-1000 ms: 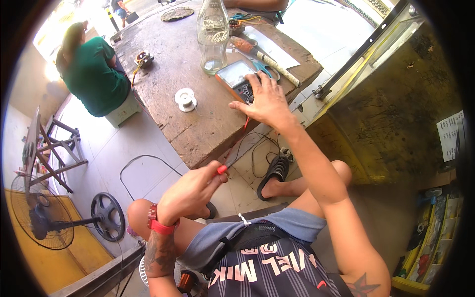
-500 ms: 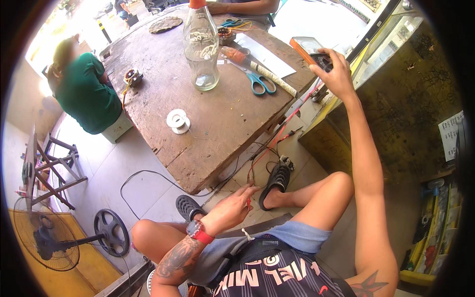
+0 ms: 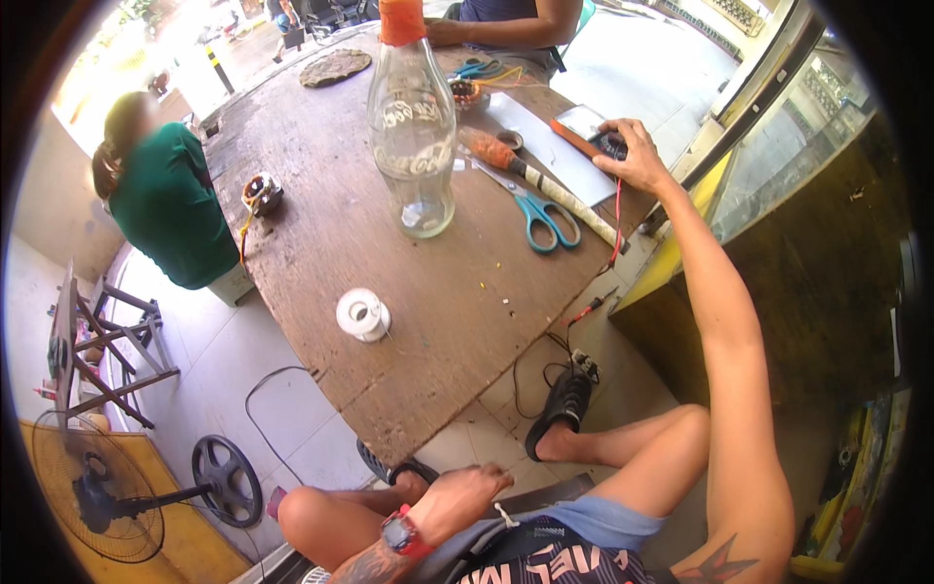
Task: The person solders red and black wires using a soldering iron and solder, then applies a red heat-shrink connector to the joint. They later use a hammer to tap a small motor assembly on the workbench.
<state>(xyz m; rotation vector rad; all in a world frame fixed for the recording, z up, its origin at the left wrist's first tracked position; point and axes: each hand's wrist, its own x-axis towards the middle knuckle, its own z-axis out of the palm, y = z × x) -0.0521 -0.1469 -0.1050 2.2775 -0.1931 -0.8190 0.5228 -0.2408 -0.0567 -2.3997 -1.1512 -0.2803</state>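
My right hand [image 3: 638, 158] grips an analog multimeter [image 3: 580, 128] with an orange casing and a pale window, at the table's right edge by a white sheet of paper [image 3: 545, 146]. A red lead [image 3: 618, 219] runs down from the meter. Low over my lap, my left hand [image 3: 465, 498] is closed with fingers pressed together; what they hold, if anything, is hidden. On the wooden table [image 3: 321, 243] are a tall glass bottle [image 3: 413, 146] with an orange top, blue-handled scissors [image 3: 545, 222], a wrapped stick-like tool [image 3: 491, 151] and a white spool [image 3: 364, 314].
A copper-wound motor part [image 3: 261, 194] sits on the table's left, another [image 3: 467, 94] behind the bottle. A probe [image 3: 592, 306] and cables hang past the table edge. A person in green [image 3: 161, 204] sits left; another person's arm [image 3: 506, 31] rests at the far side. A fan [image 3: 97, 492] stands lower left.
My right hand has brought the multimeter down to the table beside the paper. My left hand stays low near my lap. The view has shifted, so the table appears lower and nearer.
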